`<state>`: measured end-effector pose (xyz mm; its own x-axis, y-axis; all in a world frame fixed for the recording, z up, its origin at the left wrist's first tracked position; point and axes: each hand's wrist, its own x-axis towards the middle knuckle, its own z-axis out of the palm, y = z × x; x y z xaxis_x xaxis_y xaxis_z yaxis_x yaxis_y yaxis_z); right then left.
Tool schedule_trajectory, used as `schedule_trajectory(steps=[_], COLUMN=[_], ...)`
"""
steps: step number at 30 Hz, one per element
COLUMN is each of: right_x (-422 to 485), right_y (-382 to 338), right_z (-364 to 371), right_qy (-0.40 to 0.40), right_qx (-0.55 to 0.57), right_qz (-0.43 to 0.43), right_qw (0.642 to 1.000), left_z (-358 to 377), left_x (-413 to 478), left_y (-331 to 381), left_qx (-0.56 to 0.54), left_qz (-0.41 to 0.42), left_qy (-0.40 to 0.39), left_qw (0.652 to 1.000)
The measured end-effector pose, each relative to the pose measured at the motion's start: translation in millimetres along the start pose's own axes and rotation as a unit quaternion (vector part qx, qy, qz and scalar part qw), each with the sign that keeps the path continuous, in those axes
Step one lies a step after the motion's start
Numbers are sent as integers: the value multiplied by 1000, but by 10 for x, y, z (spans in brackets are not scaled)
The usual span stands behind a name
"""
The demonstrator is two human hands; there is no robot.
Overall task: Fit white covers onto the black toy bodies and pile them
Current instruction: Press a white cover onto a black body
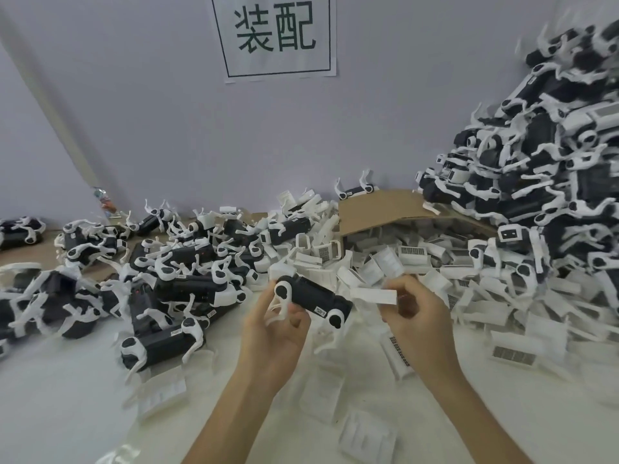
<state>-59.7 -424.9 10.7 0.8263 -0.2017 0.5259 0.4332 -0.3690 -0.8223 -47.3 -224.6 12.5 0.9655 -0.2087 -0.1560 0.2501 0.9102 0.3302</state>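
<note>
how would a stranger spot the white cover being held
Below the wall sign, find the right hand. It pinches the white cover beside the black toy body. Unlike the loose covers around, it is held aloft.

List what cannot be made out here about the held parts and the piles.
- Head view: underside of the black toy body, hidden by the left hand.
- Head view: right end of the white cover, covered by the right hand.
- Head view: label on that body, too small to read.
- Head view: finished pile, cut off by the right edge.
</note>
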Motion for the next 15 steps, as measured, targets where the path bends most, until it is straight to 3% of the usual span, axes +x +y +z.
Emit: schedule_trajectory(steps=[5, 15], right_x=[-13, -42], right_y=[32, 11], right_z=[22, 49], right_qy=[23, -76], right_qx=[24, 104], right_qz=[4, 42], right_qw=[999, 991], left_z=[11, 48], left_x=[-18, -91], left_y=[-62, -194], left_qx=[39, 155], left_qz=[5, 5], left_qy=[-16, -58], left_qw=[999, 986])
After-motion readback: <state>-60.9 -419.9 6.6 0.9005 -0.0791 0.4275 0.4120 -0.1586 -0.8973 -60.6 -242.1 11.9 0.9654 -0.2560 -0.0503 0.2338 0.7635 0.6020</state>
